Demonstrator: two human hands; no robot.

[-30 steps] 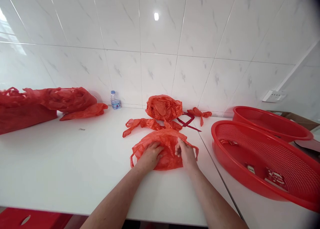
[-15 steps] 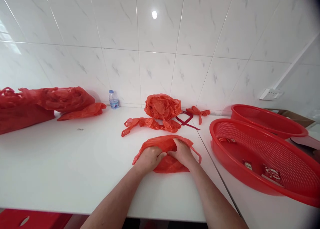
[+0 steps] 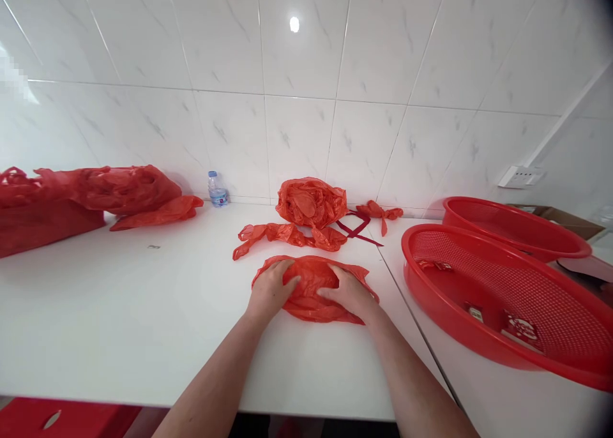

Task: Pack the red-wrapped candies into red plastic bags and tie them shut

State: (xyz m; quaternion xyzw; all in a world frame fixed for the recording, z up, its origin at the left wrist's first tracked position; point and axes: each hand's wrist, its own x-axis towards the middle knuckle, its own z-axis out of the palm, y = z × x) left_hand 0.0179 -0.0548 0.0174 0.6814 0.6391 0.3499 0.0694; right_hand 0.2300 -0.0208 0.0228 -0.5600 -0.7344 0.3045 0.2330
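Note:
A crumpled red plastic bag (image 3: 313, 285) lies on the white table in front of me. On its left side rests my left hand (image 3: 274, 288), thumb and fingers apart against the plastic. Across from it, my right hand (image 3: 350, 290) touches the bag's right side with thumb and fingers spread. Some of the fingertips on both hands are hidden by folds or by the hands themselves. Just behind the bag lies a twisted length of red plastic bag (image 3: 290, 235), and beyond that a bunched red bag bundle (image 3: 311, 202).
Two red plastic baskets (image 3: 479, 234) stand at the right; the nearer holds several small packets. A water bottle (image 3: 218, 192) is by the tiled wall. More red bags (image 3: 129, 192) are heaped at left. Dark red straps (image 3: 357, 230) and a knotted bag (image 3: 380, 211) lie at the back.
My left hand has shifted left and come out from the bag's opening, with its fingers spreading. The bag lies flatter, and its mouth no longer gapes between my hands.

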